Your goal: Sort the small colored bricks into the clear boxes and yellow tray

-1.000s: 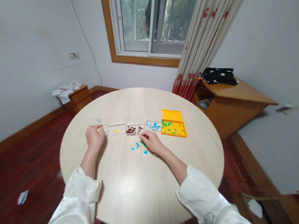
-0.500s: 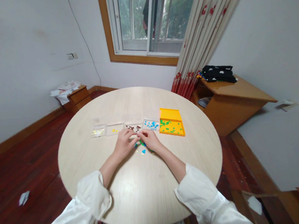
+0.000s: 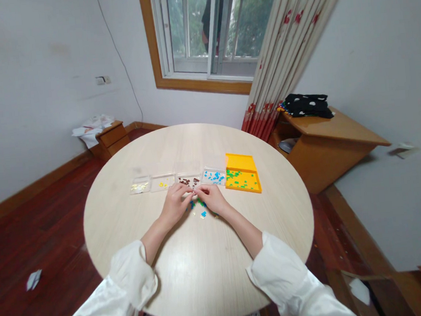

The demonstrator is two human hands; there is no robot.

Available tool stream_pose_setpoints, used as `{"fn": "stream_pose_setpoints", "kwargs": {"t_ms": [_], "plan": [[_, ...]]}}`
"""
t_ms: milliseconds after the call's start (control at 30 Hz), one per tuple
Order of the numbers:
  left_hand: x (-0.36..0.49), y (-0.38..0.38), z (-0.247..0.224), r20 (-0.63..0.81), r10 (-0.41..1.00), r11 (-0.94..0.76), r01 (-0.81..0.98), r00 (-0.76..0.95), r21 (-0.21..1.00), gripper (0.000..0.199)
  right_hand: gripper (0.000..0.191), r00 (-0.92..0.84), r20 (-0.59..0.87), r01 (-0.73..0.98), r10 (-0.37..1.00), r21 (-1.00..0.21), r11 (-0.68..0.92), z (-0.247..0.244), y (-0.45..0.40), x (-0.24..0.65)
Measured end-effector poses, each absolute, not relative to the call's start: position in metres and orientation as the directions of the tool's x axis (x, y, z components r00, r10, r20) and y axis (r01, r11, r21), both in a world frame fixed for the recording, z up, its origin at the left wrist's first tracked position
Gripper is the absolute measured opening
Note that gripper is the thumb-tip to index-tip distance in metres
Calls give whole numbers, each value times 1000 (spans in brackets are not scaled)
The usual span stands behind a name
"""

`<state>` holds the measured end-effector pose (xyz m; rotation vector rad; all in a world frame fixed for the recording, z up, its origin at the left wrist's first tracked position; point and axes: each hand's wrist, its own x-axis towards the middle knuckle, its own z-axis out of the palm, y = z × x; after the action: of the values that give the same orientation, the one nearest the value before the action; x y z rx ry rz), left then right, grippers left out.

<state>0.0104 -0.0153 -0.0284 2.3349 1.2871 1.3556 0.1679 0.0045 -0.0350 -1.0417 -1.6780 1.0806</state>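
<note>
Left hand [image 3: 175, 200] and right hand [image 3: 211, 197] meet at the fingertips, near a small scatter of pieces.
From where I stand, both are bent into a pinch, but whether they grip something I cannot tell; it would be too small. On the round surface [image 3: 191, 277], the yellow case [image 3: 241, 162] lies open to the right; if the right hand swings outward too fast, it could knock out the green pieces [image 3: 234, 173]. Beside it runs a row of clear boxes [image 3: 155, 185]; the left hand is close to the one with brown pieces [image 3: 184, 181], so a careless knuckle could push it. Loose blue pieces [image 3: 203, 214], with green and pale ones, lie partly hidden below the fingers; a low wrist could sweep them away, and a weak pinch could drop any held piece.
</note>
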Motion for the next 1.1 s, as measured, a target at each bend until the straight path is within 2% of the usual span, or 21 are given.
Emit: {"fn": "stream_pose_setpoints", "kwargs": {"t_ms": [233, 500, 700, 900, 1100], "plan": [[8, -18, -21, 651, 730, -631, 571, 209, 525, 13, 27, -253, 216, 188, 943, -945, 267, -34, 4, 169], [5, -18, -18, 638, 749, -610, 558, 176, 562, 10, 21, -263, 214, 248, 941, -927, 280, -38, 5, 172], [-3, -15, -13, 650, 756, -581, 541, 80, 609, 10, 3, -447, 282, 380, 849, -799, 466, -25, -3, 179], [-10, -10, -10, 594, 804, -480, 556, -30, 678, 10, 14, -679, 211, 390, 704, -708, 589, -18, -9, 181], [-11, -9, -12, 565, 824, -457, 537, -46, 709, 13, 20, -699, 176, 463, 693, -627, 627, -17, -10, 183]]}}
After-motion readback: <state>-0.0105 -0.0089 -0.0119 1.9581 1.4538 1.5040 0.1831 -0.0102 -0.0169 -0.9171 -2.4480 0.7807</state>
